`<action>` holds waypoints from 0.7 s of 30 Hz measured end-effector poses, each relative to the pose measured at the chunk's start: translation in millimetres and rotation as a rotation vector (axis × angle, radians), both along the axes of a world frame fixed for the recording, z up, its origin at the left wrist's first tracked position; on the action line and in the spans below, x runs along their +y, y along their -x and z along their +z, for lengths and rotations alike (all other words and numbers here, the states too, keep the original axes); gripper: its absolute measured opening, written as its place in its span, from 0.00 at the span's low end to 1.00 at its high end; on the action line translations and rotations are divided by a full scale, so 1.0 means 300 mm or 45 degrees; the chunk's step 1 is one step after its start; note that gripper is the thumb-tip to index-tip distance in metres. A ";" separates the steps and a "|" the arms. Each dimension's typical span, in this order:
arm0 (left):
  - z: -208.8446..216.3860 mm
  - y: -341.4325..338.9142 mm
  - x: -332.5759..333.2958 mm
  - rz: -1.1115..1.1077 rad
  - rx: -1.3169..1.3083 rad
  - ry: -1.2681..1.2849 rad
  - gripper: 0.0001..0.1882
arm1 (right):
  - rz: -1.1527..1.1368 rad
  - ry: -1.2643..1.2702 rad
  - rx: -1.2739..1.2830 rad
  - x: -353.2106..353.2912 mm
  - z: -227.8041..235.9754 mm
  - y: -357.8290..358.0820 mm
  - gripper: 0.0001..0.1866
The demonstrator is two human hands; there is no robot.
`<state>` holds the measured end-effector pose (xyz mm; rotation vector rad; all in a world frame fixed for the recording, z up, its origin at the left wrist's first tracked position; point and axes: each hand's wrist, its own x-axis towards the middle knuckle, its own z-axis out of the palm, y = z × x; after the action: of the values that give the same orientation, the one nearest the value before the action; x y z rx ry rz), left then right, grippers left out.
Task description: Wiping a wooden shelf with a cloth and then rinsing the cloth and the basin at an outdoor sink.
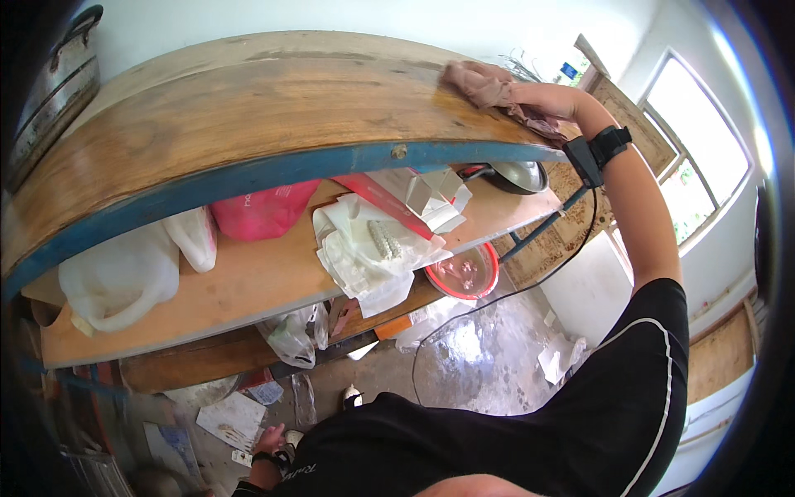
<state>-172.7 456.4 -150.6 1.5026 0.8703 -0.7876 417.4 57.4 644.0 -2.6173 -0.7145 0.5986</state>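
My right arm reaches out to the far right end of a wooden shelf top with a blue metal edge. There my right hand is closed on a brownish-pink cloth, pressed onto the wood, with part of it trailing beside the hand. Low at my left side, my left hand hangs down, its fingers loosely apart, and nothing shows in it. Small in the picture, it is far from the shelf top.
A metal pot stands at the far left. The lower shelf carries a white plastic jug, a pink bag, an open carton and a pan. Below are a red-rimmed basin and a black cable.
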 end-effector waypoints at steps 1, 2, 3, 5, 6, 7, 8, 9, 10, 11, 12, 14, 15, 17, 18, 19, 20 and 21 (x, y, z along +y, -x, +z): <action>-0.015 0.052 -0.023 0.033 0.009 -0.009 0.27 | 0.033 -0.009 0.009 0.017 0.002 -0.025 0.29; -0.042 0.136 -0.051 0.028 -0.385 -0.143 0.26 | -0.119 0.086 -0.021 0.031 0.003 -0.037 0.30; -0.048 0.173 -0.074 0.011 -0.781 -0.281 0.25 | -0.277 0.186 -0.056 0.043 0.008 -0.038 0.32; 0.047 0.079 -0.137 0.066 -0.363 -0.155 0.21 | -0.125 0.253 -0.160 -0.027 0.019 -0.061 0.38; 0.072 0.051 -0.163 0.154 -0.353 -0.076 0.21 | -0.123 0.203 -0.214 -0.117 0.001 -0.161 0.40; 0.087 0.026 -0.194 0.248 -0.337 0.004 0.20 | -0.113 0.154 -0.263 -0.198 -0.006 -0.260 0.44; 0.107 -0.001 -0.219 0.269 -0.333 0.005 0.20 | -0.132 0.283 -0.326 -0.245 0.010 -0.347 0.49; 0.133 -0.010 -0.231 0.268 -0.273 0.025 0.20 | -0.098 0.279 -0.312 -0.227 0.002 -0.372 0.49; 0.126 -0.026 -0.230 0.265 -0.230 0.043 0.21 | -0.255 0.306 -0.192 -0.204 0.014 -0.385 0.50; 0.117 -0.045 -0.239 0.293 -0.233 0.036 0.21 | -0.413 0.335 -0.074 -0.183 0.021 -0.391 0.51; 0.055 -0.067 -0.241 0.416 -0.101 0.086 0.22 | -0.485 0.237 -0.112 -0.171 0.012 -0.411 0.45; 0.019 -0.122 -0.259 0.551 0.016 0.151 0.22 | -0.488 0.295 -0.021 -0.114 0.012 -0.402 0.45; 0.031 -0.185 -0.284 0.579 -0.081 0.047 0.23 | -0.527 0.361 0.076 -0.087 0.024 -0.389 0.45; 0.008 -0.314 -0.313 0.574 -0.221 -0.018 0.23 | -0.349 0.178 0.072 -0.196 0.025 -0.499 0.45; -0.033 -0.308 -0.335 0.653 -0.258 0.087 0.24 | -0.247 0.136 0.037 -0.125 0.011 -0.484 0.45; -0.082 -0.291 -0.357 0.726 -0.292 0.194 0.25 | -0.150 0.095 0.004 -0.035 -0.021 -0.441 0.44; -0.140 -0.248 -0.368 0.742 -0.287 0.205 0.25 | -0.136 0.110 0.006 0.074 -0.030 -0.381 0.44; -0.190 -0.215 -0.375 0.733 -0.267 0.388 0.25 | -0.025 0.092 0.063 0.182 -0.019 -0.304 0.44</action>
<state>-108.3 343.9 -207.5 0.9712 0.9141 -0.3106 508.7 112.2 638.5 -2.6627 -0.6627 0.6928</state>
